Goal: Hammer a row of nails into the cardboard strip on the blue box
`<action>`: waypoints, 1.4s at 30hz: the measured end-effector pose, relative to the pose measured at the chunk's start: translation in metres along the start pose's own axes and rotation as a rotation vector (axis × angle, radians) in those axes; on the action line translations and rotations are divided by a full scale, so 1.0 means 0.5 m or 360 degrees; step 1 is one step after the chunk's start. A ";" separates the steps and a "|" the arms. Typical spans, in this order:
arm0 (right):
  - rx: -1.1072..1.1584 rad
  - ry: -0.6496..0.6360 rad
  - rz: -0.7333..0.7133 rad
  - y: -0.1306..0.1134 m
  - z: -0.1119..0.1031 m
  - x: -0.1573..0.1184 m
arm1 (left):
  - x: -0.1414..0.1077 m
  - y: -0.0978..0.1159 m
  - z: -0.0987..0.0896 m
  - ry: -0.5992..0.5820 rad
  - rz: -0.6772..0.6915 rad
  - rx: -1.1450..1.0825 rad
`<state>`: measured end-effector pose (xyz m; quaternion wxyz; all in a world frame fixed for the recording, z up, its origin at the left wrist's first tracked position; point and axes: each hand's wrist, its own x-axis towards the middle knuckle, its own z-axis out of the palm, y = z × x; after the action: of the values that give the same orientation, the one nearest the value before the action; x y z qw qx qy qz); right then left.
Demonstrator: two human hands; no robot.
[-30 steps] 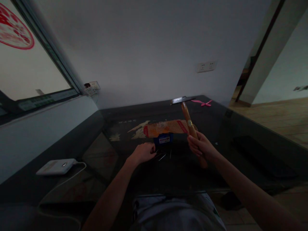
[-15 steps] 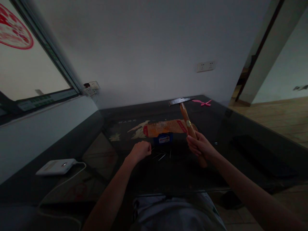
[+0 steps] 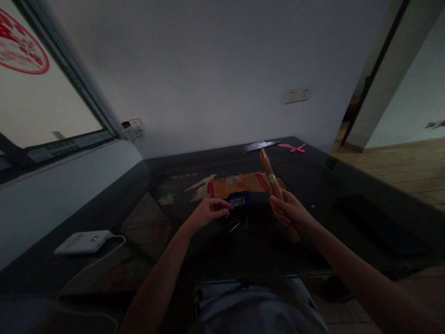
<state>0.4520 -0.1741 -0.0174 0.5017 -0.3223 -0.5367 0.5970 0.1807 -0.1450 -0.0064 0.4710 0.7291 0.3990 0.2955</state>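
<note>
My right hand (image 3: pixel 290 211) is wrapped round the wooden handle of a hammer (image 3: pixel 269 171), whose metal head points up and away over the dark table. To its left, my left hand (image 3: pixel 210 213) has its fingers apart and nothing visible between them. Several thin nails (image 3: pixel 235 227) lie just right of its fingertips. Beyond them is a small blue box (image 3: pixel 238 200), partly covered by my left fingers, with an orange and red package (image 3: pixel 239 184) lying right behind it.
A white power bank (image 3: pixel 82 242) with a cable lies at the left. On the right is a long black object (image 3: pixel 380 225), and small shiny pieces (image 3: pixel 312 206) lie nearer my right hand. A pink ribbon (image 3: pixel 294 148) sits at the back edge, before the wall.
My left hand has opened from a fist, its fingers now stretched right towards the blue box and nails. My right hand and the hammer have hardly moved.
</note>
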 end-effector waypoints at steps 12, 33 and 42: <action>-0.0060 -0.0018 0.0013 0.005 -0.003 0.000 | 0.017 0.022 -0.004 0.0372 0.0278 -0.0232; -0.0137 0.0042 0.0032 0.007 -0.002 0.001 | 0.218 -0.021 -0.056 0.0969 0.0526 0.0451; -0.0201 0.0038 0.0038 0.009 0.002 0.001 | 0.206 -0.031 -0.051 0.0826 0.0427 0.0577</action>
<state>0.4497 -0.1734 -0.0215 0.4795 -0.3668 -0.5634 0.5640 0.2078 -0.0410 -0.0050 0.1735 0.7475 0.4520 0.4547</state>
